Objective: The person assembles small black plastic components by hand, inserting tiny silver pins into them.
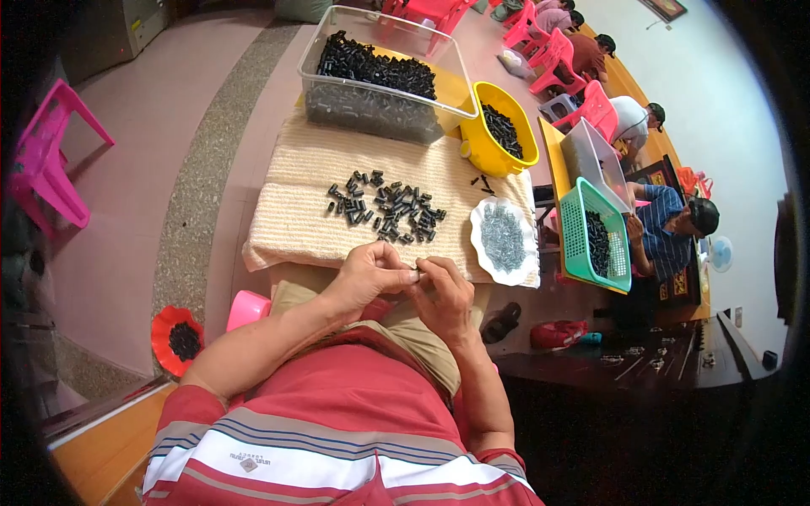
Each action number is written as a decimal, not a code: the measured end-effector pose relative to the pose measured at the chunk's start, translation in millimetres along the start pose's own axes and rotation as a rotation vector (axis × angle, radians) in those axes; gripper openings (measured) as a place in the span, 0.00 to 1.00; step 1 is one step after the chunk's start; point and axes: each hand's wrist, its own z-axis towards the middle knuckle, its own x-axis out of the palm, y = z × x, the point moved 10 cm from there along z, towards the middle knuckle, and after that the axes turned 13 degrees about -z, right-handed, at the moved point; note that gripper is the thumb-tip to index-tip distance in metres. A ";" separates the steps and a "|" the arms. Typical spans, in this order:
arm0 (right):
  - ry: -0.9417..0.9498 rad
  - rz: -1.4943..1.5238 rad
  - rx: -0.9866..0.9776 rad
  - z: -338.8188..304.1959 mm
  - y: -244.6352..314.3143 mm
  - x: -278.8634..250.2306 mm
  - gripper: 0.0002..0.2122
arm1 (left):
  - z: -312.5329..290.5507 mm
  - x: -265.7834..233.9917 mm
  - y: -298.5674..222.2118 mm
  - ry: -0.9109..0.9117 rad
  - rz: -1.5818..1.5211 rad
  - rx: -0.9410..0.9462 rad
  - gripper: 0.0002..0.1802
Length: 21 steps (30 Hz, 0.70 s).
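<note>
My left hand (368, 277) and my right hand (444, 295) meet just in front of my chest, fingertips pinched together on a small dark part (416, 271) that is mostly hidden by the fingers. Beyond them, a cream towel (295, 211) covers the table, with a loose pile of small black plastic pieces (386, 207) scattered on it. To the right of that pile sits a white scalloped dish (478, 240) filled with small grey metal screws (504, 236).
A clear bin (333, 105) of black pieces stands at the table's far end, a yellow tub (472, 143) beside it. A green basket (574, 228) lies to the right, where other people sit. A red dish (160, 333) rests on the floor at left, near pink chairs (42, 160).
</note>
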 end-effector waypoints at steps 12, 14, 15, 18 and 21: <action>0.009 0.037 0.272 9.5 -68.2 -30.4 0.17 | 0.2 -8.2 1.0 -0.072 0.063 0.010 0.10; -0.016 0.050 0.316 11.7 -85.2 -40.5 0.18 | -0.2 -7.8 1.8 -0.075 0.071 0.005 0.10; -0.029 0.075 0.348 11.9 -93.9 -43.9 0.18 | -0.6 -7.7 2.6 -0.077 0.078 0.001 0.10; -0.093 0.017 0.349 21.2 -108.4 -61.4 0.17 | 0.0 -9.2 4.8 -0.080 0.051 0.008 0.09; -0.180 -0.007 0.342 42.0 -106.3 -77.5 0.17 | 1.2 -12.7 6.3 -0.081 0.037 0.003 0.09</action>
